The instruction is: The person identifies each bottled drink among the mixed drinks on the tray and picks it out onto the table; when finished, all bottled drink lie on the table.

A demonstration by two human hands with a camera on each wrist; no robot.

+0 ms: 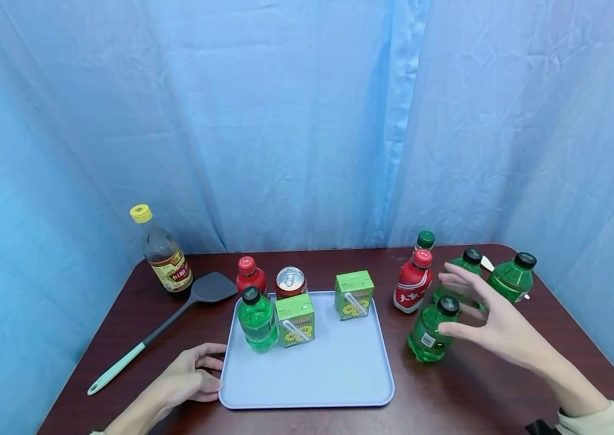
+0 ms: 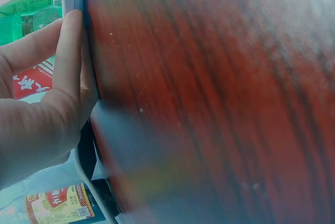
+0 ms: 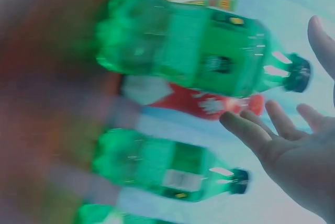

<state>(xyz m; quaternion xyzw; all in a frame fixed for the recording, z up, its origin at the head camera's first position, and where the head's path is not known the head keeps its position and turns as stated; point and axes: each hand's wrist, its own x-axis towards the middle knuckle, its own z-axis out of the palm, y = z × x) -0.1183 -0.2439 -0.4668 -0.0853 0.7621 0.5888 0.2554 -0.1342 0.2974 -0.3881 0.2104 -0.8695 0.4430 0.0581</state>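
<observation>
My left hand [image 1: 190,377] rests at the left edge of a pale blue tray [image 1: 339,377], its fingertips right at the rim. On that tray stand a green bottle [image 1: 258,323] with a black cap and two green juice boxes, one near the bottle [image 1: 295,320] and one at the back right [image 1: 354,295]. To the right of the tray, my right hand [image 1: 494,329] is spread beside the black cap of another upright green bottle [image 1: 431,332]. In the right wrist view the thumb and fingers stand apart around the space by this bottle's cap [image 3: 298,72].
Behind the tray are a red bottle [image 1: 251,275] and a can [image 1: 291,281]. Another red bottle [image 1: 413,283], a green-capped bottle [image 1: 425,239] and two green bottles, the outer one at the far right [image 1: 512,278], stand rightward. Leftward are a spatula [image 1: 165,323] and a yellow-capped sauce bottle [image 1: 168,260].
</observation>
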